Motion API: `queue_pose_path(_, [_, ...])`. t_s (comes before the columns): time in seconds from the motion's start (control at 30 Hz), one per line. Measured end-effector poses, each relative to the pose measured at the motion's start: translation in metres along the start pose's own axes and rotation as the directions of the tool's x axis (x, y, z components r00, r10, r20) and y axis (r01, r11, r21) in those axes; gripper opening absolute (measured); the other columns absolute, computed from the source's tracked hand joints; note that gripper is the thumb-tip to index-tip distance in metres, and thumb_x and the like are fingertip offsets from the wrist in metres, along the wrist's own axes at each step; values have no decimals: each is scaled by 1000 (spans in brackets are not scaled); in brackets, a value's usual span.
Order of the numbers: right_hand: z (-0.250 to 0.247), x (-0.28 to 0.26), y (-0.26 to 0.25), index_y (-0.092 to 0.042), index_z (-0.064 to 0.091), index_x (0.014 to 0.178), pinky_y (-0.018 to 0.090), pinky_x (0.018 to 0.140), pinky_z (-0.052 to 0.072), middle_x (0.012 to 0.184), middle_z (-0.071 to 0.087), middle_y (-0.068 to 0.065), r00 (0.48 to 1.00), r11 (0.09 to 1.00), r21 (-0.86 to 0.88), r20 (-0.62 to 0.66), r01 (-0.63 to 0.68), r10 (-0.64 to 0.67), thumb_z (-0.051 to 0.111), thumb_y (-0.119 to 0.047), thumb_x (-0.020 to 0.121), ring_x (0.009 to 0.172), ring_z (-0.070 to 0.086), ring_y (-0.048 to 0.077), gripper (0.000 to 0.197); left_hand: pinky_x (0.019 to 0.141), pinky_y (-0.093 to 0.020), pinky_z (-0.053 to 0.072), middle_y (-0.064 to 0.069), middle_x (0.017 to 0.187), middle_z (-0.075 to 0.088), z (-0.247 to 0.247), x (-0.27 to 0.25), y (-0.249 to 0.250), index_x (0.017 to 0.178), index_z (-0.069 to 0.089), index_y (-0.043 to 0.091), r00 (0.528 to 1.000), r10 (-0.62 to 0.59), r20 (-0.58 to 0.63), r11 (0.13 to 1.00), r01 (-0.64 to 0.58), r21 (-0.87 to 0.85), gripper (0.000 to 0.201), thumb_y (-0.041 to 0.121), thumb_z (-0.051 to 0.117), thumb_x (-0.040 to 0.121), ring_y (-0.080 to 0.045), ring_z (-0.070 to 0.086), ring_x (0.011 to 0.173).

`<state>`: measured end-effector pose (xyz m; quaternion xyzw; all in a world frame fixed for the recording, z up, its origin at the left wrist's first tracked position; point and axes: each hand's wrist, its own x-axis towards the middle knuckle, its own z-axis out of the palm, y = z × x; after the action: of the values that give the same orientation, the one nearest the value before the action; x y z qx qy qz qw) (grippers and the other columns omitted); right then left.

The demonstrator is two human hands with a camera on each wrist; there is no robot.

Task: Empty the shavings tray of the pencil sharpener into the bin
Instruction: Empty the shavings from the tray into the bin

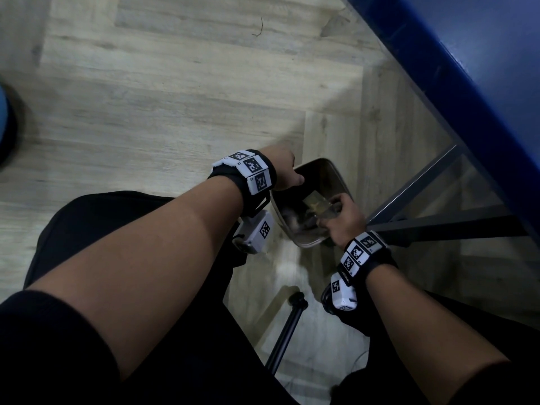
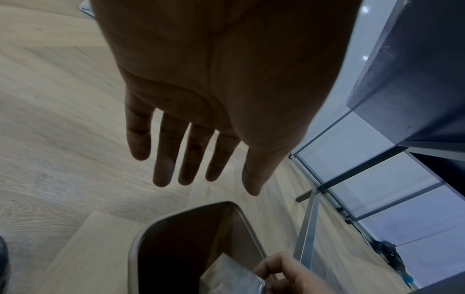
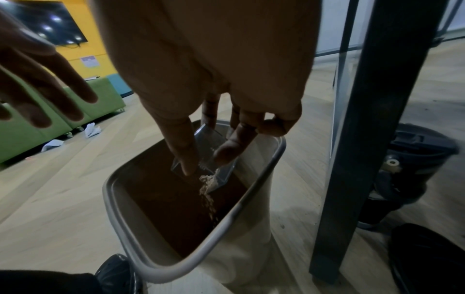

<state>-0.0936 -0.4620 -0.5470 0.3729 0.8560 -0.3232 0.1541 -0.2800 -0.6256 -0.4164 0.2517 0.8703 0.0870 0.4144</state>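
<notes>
The left hand (image 1: 285,171) is held flat with fingers (image 2: 163,159) straight and spread, gripping nothing, above the far left rim of the bin (image 3: 254,191). Over the bin's opening, the clear shavings tray (image 3: 214,159) is pinched between thumb and fingers of the right hand (image 1: 346,222), tilted downward, with pale shavings (image 3: 207,185) seen spilling from its lower corner into the bin. No readable writing or brand is seen; only black-and-white coded markers (image 1: 252,166) are worn on the wrists.

dim indoor light, shadowed foreground, wide-angle edge distortion, slight blur
</notes>
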Motion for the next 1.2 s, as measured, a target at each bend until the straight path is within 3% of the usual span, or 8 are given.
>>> queue_pose_path(0.33, [1, -3, -6, -24, 61, 116, 34, 78, 51, 115, 67, 5, 1000, 1000, -25, -6, 10, -10, 93, -18, 67, 99, 66, 28, 59, 93, -36, 51, -12, 132, 69, 1, 3, -1, 134, 67, 7, 1000, 6, 0, 1000, -6, 6, 57, 51, 59, 100, -33, 64, 121])
queue_pose_path(0.47, [0, -4, -6, -24, 62, 118, 30, 76, 43, 117, 68, 5, 1000, 1000, -16, -11, 0, 0, 93, -17, 69, 98, 65, 27, 58, 93, -36, 51, -12, 132, 69, 2, 4, -1, 134, 67, 7, 1000, 10, 1, 1000, -10, 17, 58, 53, 58, 99, -33, 65, 121])
queue_pose_path(0.8, [-1, -6, -9, -25, 62, 118, 29, 77, 43, 119, 67, 4, 1000, 1000, -23, -11, 0, -1, 93, -18, 69, 100, 65, 26, 59, 89, -33, 46, -12, 137, 66, 2, 3, 1, 137, 65, 7, 1000, 10, -21, 1000, -10, 5, 58, 51, 58, 100, -32, 62, 125])
queue_pose_path(1.2, [-4, -5, -10, -26, 64, 113, 27, 74, 41, 109, 68, 2, 999, 997, -78, -31, 24, -26, 89, -16, 65, 94, 66, 24, 55, 86, -32, 44, -12, 136, 66, 4, 3, 4, 138, 65, 8, 1000, 14, -18, 1000, -14, 22, 58, 51, 58, 100, -32, 62, 125])
